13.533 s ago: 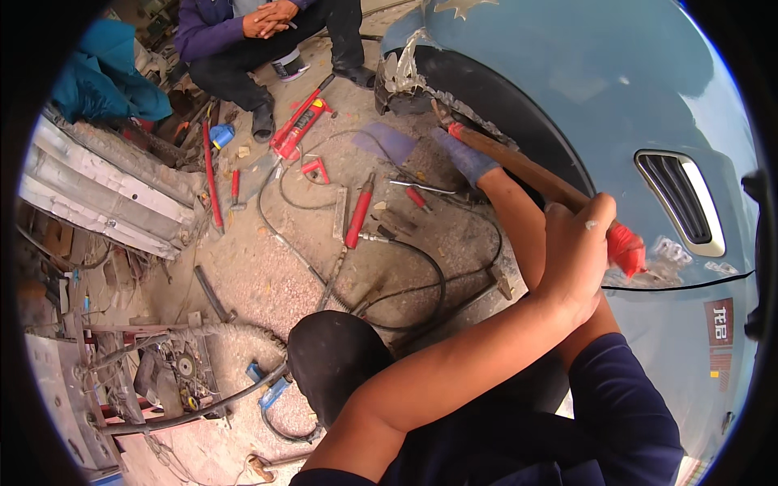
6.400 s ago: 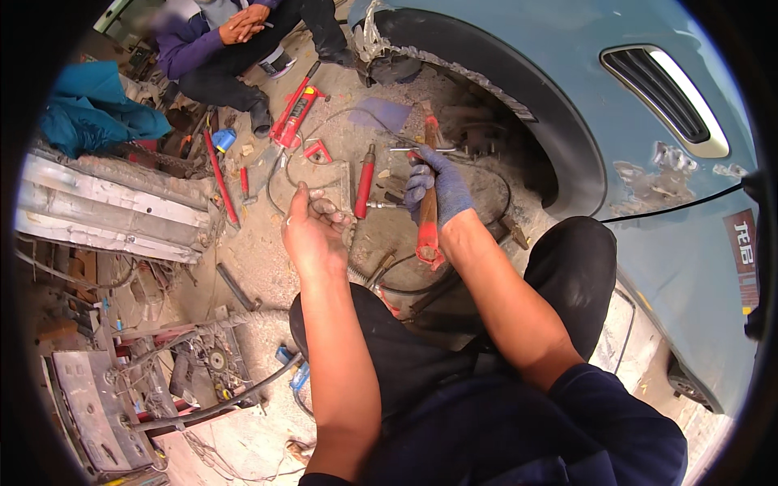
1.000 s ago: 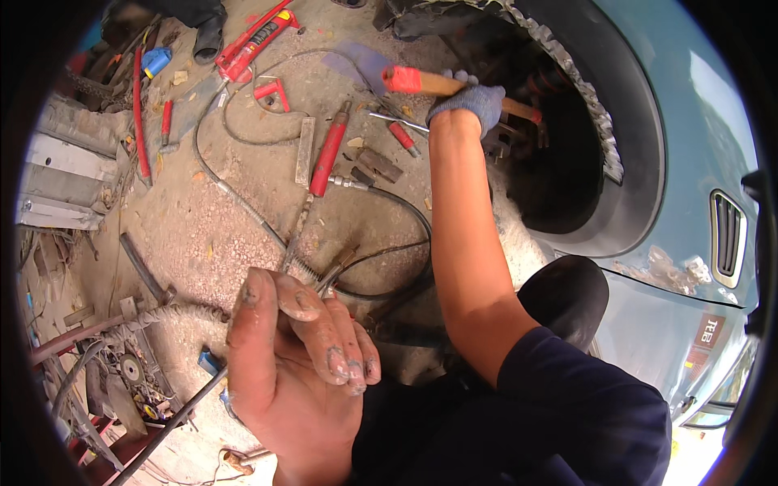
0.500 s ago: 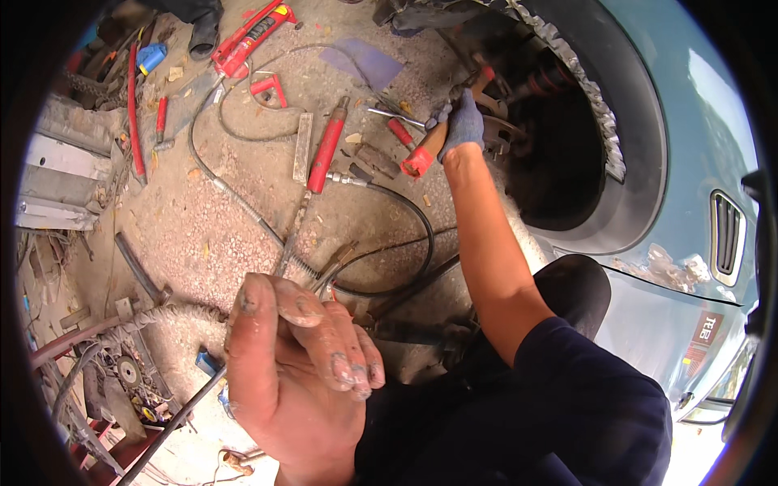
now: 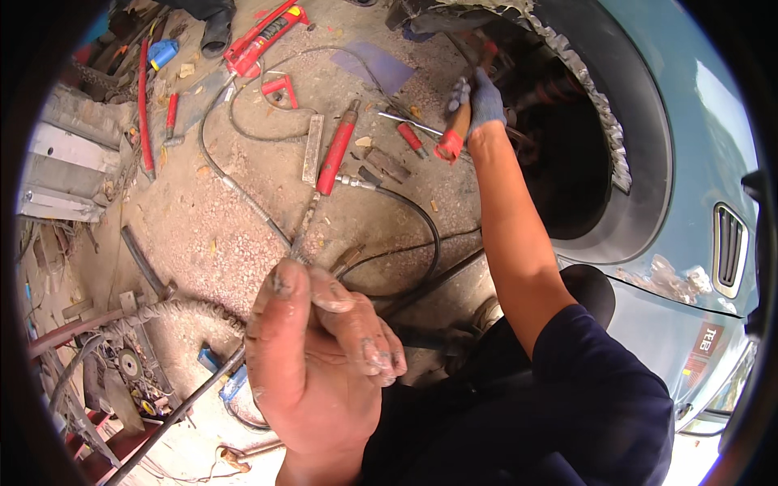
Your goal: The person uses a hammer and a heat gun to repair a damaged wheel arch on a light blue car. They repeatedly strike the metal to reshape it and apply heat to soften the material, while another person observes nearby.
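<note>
My left hand (image 5: 324, 364) is bare and dirty, raised close in front of me at lower left. Its palm faces me, the fingers are curled in towards the thumb, and nothing shows in them. My right hand (image 5: 486, 105), in a grey work glove, reaches forward to the wheel arch (image 5: 648, 202). It is closed round a thick brown handle with a red end (image 5: 449, 147); the far end is lost in shadow. Just left of this grip, a thin metal rod (image 5: 409, 123) and a short red-handled tool (image 5: 412, 138) lie on the ground.
A blue-green car (image 5: 705, 154) fills the right side. Scattered ahead are a red hydraulic pump (image 5: 266, 39), its hoses (image 5: 212, 158), a red cylinder (image 5: 337, 154), a red pipe (image 5: 145, 105) and a long metal block (image 5: 312, 148). Metal parts (image 5: 130, 364) crowd the lower left.
The whole view has shifted slightly. My right hand has moved a little towards the car, and the handle's red end has drawn nearer to it. My left fingers have curled closer to the thumb.
</note>
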A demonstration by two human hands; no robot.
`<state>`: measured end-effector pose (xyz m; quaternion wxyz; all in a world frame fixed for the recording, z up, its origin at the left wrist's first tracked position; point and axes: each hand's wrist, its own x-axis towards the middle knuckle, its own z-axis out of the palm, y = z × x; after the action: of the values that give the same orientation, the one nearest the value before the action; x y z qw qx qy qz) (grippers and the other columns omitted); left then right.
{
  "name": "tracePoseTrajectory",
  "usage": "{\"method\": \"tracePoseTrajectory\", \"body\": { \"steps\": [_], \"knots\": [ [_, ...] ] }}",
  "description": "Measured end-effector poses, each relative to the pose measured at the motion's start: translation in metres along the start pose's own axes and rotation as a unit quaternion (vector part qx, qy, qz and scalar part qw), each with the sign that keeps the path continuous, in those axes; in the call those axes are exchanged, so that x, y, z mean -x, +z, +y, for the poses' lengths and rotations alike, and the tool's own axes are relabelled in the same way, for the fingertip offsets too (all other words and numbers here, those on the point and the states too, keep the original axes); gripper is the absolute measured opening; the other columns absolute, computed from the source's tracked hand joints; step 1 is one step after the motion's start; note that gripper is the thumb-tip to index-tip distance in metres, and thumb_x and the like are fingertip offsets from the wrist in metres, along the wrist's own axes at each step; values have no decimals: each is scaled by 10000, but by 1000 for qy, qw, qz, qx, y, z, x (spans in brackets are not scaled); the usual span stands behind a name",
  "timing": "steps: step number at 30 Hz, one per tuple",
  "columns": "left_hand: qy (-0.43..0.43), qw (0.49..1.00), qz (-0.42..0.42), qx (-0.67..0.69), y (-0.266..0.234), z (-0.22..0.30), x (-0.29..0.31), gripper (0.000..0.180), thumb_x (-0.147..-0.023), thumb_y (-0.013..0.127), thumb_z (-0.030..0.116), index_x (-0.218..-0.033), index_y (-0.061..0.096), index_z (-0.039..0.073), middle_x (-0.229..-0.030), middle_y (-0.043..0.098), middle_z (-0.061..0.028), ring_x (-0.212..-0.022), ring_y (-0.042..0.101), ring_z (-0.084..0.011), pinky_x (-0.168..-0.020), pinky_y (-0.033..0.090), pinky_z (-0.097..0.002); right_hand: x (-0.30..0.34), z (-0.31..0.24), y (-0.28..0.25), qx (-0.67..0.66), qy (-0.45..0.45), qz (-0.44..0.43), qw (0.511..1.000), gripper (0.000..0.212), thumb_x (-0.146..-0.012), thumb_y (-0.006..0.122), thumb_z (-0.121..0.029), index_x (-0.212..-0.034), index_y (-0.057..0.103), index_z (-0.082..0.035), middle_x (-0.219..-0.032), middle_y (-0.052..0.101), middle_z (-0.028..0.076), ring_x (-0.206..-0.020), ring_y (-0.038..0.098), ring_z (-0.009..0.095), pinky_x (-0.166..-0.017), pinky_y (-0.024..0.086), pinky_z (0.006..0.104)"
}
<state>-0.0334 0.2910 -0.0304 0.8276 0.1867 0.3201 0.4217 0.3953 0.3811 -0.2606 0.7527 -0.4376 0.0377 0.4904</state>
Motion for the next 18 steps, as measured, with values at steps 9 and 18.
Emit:
{"method": "tracePoseTrajectory", "body": {
  "steps": [9, 18],
  "knots": [
    [-7, 1000, -5, -17, 4, -3, 0, 390, -1183, 391, 334, -955, 598, 95, -571, 456, -14, -445, 455, -155, -436, 452, -327, 11, -4, 63, -86, -227, 60, 968, 363, -1099, 476, -445, -878, 572, -175, -715, 555, 19, -643, 520, 234, -613, 433, 367],
    [-21, 1000, -4, -12, 10, -7, -2, 372, -1175, 423, 340, -962, 604, 95, -570, 448, -5, -453, 452, -150, -446, 453, -319, 53, 39, -8, -64, -42, 29, 997, 442, -1113, 482, -541, -863, 554, -184, -651, 552, -25, -557, 520, 180, -537, 420, 344]
  ]
}}
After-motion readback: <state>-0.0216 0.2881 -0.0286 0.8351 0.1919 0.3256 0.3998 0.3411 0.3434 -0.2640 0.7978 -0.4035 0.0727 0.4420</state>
